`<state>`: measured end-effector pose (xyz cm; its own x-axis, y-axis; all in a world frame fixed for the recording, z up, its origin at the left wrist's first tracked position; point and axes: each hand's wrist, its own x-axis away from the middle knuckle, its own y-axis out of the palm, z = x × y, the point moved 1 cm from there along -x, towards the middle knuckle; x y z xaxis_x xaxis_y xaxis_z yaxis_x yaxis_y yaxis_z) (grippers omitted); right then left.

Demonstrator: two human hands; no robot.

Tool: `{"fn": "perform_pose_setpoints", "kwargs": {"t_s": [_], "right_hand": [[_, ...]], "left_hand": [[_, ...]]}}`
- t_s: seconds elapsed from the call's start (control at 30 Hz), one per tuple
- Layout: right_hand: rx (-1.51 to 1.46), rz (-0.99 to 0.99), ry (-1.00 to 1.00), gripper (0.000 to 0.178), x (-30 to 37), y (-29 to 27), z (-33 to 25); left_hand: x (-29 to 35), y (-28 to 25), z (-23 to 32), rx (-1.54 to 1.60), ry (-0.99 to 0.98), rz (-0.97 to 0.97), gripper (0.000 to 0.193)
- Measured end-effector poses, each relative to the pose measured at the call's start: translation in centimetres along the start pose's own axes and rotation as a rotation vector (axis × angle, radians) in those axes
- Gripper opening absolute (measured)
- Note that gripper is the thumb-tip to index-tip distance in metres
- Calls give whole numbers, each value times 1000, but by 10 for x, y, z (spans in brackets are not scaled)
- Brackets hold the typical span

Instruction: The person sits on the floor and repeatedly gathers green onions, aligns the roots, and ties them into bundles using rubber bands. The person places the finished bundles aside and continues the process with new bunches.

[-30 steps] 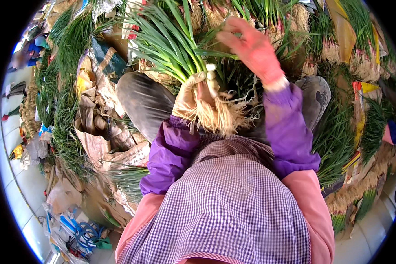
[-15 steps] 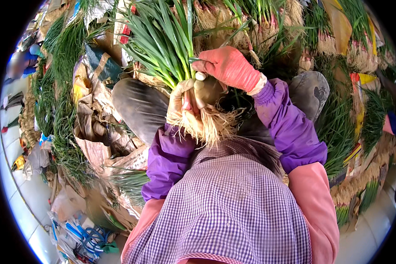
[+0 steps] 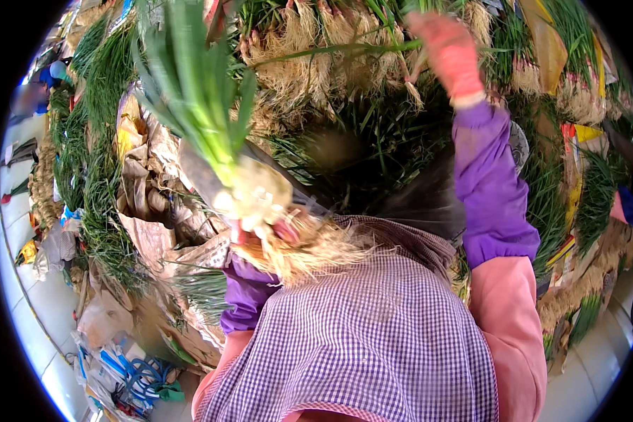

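My left hand (image 3: 264,184), in a pale glove, grips a bunch of green garlic (image 3: 211,137) near my lap, blurred by motion. Its long flat leaves point up and away to the left. Pinkish bulbs and a fringe of pale roots (image 3: 309,257) hang over the checked apron. My right hand (image 3: 449,53), in an orange-red glove, is stretched far forward to the piled stalks. Motion smears its fingers, so whether they hold anything cannot be seen. Beside them a long green leaf (image 3: 344,49) runs leftward, and a single garlic stalk (image 3: 413,81) lies just below.
Rooted garlic stalks (image 3: 309,63) are heaped ahead of me, with more bundles (image 3: 577,91) at the far right. Loose green leaves (image 3: 373,148) lie between my knees. At left are a crumpled brown sack (image 3: 148,232) and leaf piles (image 3: 102,141); blue straps (image 3: 137,376) lie lower left.
My right hand has left the bunch and moved forward and right to the pile. My left hand has drawn the bunch left and closer to my body.
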<state>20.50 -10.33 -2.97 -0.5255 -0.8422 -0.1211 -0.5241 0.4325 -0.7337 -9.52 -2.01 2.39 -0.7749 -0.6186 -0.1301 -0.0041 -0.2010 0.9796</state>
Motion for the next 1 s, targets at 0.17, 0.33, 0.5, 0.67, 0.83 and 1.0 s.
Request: {"fn": "perform_pose_setpoints", "kwargs": {"t_s": [0.17, 0.33, 0.5, 0.67, 0.83, 1.0], "right_hand": [[229, -464, -708, 39, 110, 86, -22], [550, 258, 271, 53, 46, 40, 14], [-203, 29, 533, 40, 41, 59, 46], [-842, -194, 464, 37, 77, 83, -26], [69, 167, 118, 39, 53, 70, -47], [539, 172, -256, 30, 25, 75, -29]], "left_hand": [[-44, 20, -18, 163, 228, -200, 24], [-48, -40, -18, -54, -176, 188, 35], [-21, -64, -63, -211, -418, 460, 45], [-6, -84, -84, -431, -560, 707, 33], [-13, -107, -89, -490, -482, 710, 27], [-15, -101, -81, -606, -531, 702, 23]]}}
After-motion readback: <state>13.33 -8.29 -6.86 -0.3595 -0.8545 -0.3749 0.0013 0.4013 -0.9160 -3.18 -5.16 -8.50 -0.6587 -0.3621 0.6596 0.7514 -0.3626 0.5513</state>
